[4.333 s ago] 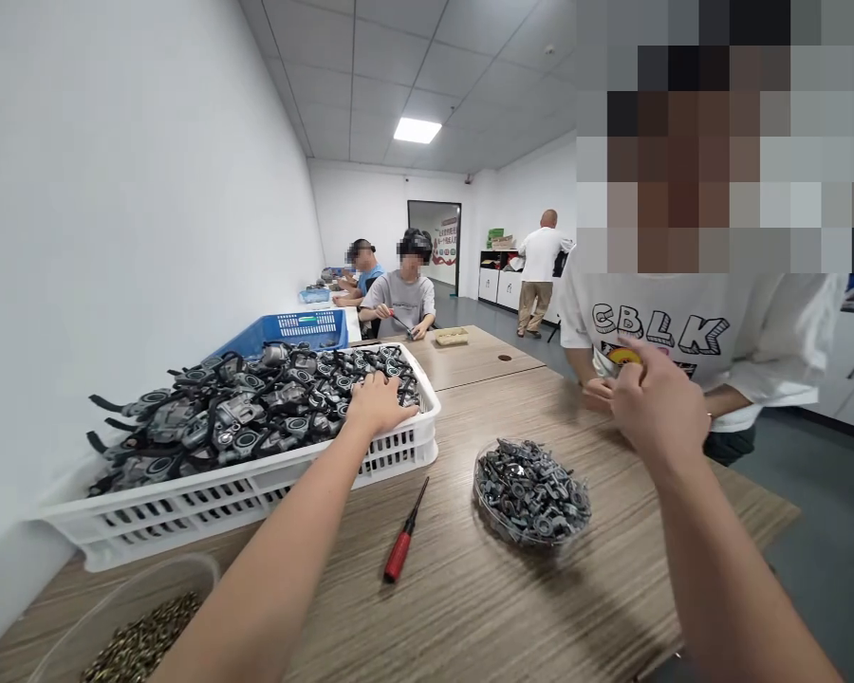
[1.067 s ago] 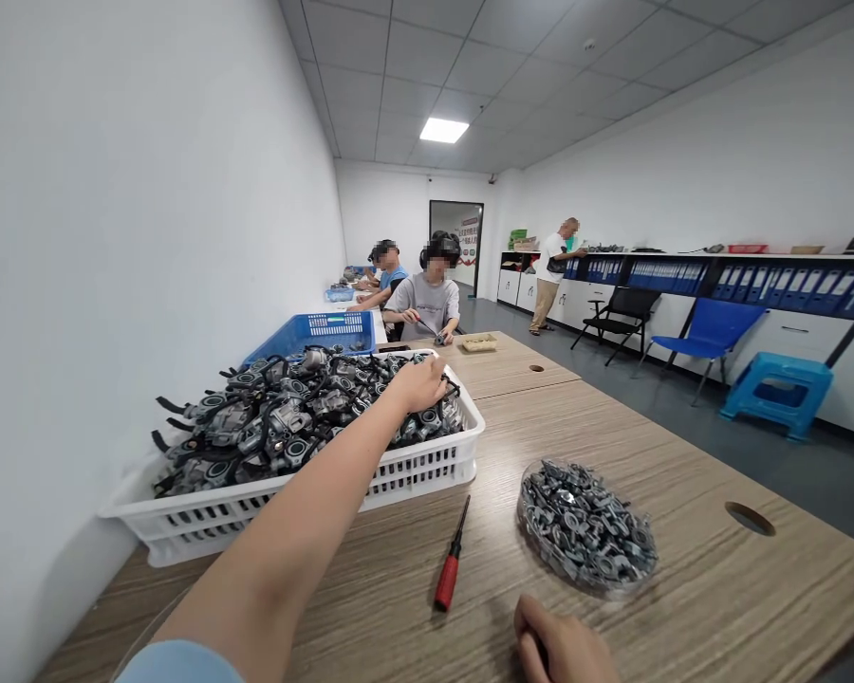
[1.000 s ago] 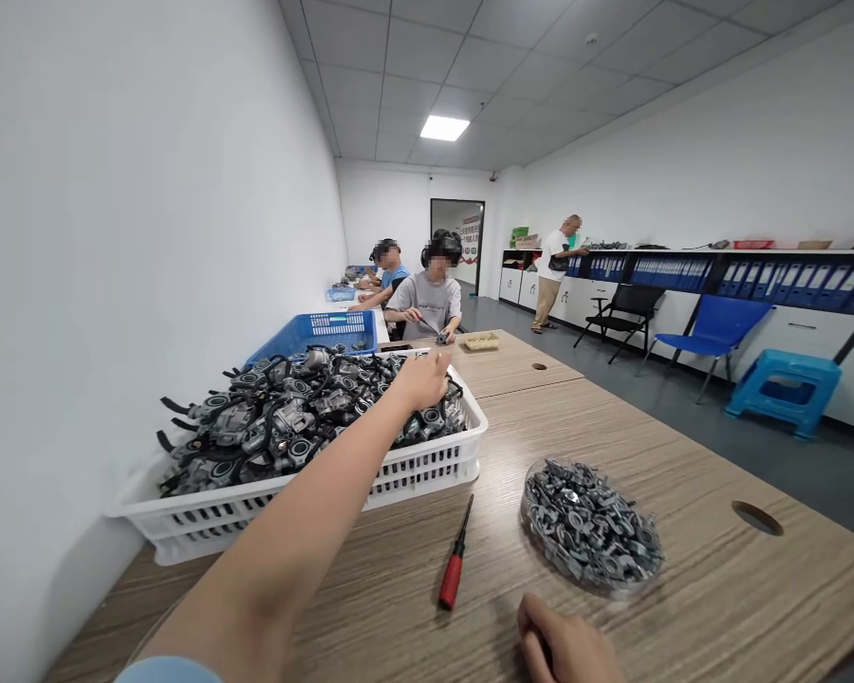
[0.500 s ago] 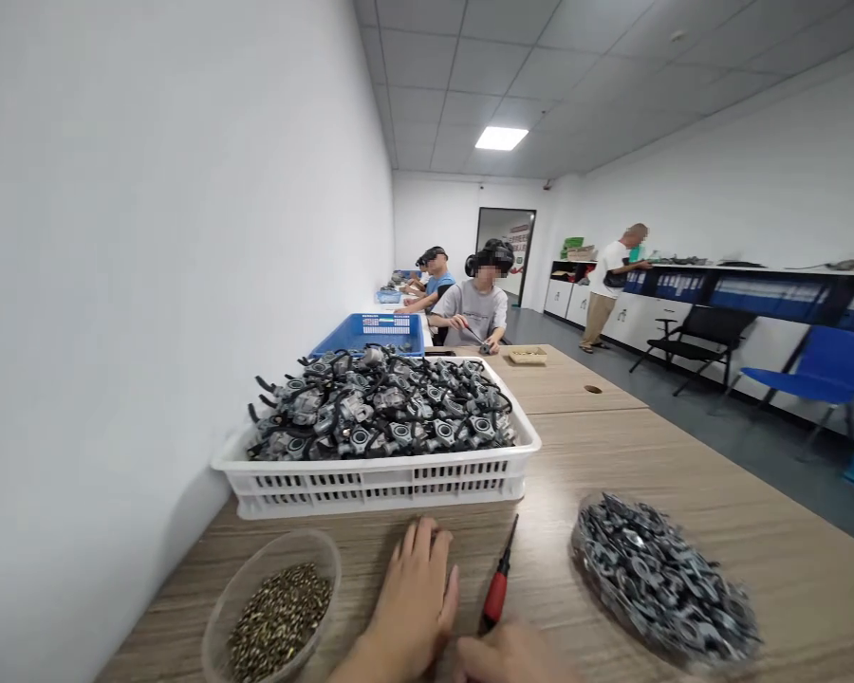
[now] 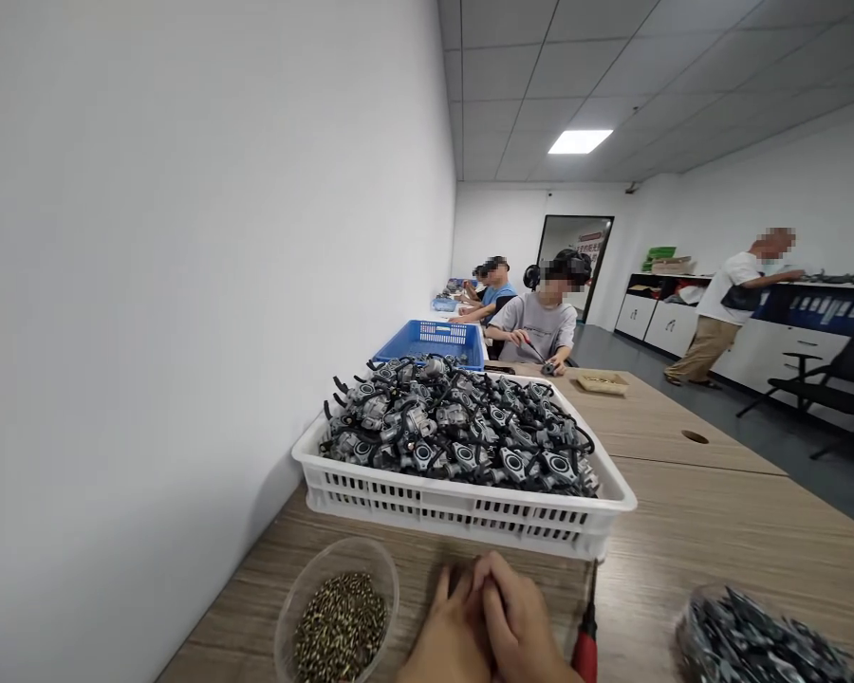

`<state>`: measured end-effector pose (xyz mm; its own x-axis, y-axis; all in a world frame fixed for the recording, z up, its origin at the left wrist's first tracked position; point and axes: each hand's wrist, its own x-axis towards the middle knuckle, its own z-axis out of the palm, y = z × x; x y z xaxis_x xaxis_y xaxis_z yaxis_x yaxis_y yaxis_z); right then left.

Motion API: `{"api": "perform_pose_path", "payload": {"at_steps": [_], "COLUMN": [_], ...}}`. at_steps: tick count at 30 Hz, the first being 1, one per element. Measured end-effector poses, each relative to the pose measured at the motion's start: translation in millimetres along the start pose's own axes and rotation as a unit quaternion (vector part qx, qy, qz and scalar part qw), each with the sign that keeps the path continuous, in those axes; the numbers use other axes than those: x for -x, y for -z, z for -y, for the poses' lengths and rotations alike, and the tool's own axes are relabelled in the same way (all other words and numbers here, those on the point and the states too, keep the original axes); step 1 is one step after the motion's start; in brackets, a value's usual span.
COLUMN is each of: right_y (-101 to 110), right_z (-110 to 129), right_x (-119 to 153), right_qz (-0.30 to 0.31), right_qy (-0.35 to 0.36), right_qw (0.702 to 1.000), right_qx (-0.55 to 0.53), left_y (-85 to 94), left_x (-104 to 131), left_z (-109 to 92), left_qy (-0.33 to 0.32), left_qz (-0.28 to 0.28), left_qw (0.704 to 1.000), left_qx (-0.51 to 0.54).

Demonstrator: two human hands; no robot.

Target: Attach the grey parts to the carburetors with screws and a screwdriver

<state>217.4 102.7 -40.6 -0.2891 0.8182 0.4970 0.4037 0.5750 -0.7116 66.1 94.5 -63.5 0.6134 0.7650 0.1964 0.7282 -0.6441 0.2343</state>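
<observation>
My left hand [image 5: 447,636] lies on the table, fingers partly stretched forward. Over it rests my right hand [image 5: 523,617], its bent fingers folded across the left fingers; no object shows between them. Right of the hands lies a screwdriver [image 5: 585,647] with a red and black handle, its tip toward the crate. To the left stands a clear round tub [image 5: 288,617] of small brass-coloured screws [image 5: 343,626]. Just ahead is a white slotted crate [image 5: 616,498], heaped with metal carburetor-like parts [image 5: 462,432] with black hoses.
At the lower right, a clear container holds dark grey metal pieces [image 5: 761,640]. A blue crate [image 5: 399,341] stands behind the white one, against the wall [image 5: 291,237]. A co-worker [image 5: 541,323] sits beyond, screwdriver in hand, near a small tray [image 5: 603,382].
My right hand has moved left from beside the screwdriver handle onto my left hand. The view has swung left, so everything sits farther right in the picture.
</observation>
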Motion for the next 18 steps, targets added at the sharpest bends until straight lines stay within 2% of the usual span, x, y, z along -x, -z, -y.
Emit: {"api": "perform_pose_path", "payload": {"at_steps": [1,3,7,9,12,15,18], "right_y": [2,2,0,-1,-1,-2,-3], "right_z": [-3,-7,-5,-3,-5,-15,-22], "right_x": [-2,-6,-11,-11,-9,-8,-8], "right_qz": [-0.026,-0.061,-0.031,-0.022,-0.016,-0.014,-0.01], "right_qy": [-0.039,-0.111,-0.149,-0.147,-0.147,-0.155,-0.144], "right_qw": [0.999,0.992,0.988,0.988,0.989,0.988,0.989], "right_qx": [-0.002,0.0,0.026,0.029,0.019,0.017,0.02], "left_y": [7.8,24.3,44.4,42.2,26.9,13.6,20.3], "left_x": [2,4,6,6,9,23,58], "left_z": [-3,-7,-10,-11,-9,0,17], "left_qy": [0.011,0.047,0.091,0.081,0.061,0.046,0.024], "left_qz": [0.028,0.051,0.049,0.038,0.032,0.014,-0.089], "left_qw": [0.999,0.997,0.994,0.995,0.998,0.998,0.994], "left_qx": [0.01,0.024,0.036,0.031,-0.009,-0.043,-0.055]}}
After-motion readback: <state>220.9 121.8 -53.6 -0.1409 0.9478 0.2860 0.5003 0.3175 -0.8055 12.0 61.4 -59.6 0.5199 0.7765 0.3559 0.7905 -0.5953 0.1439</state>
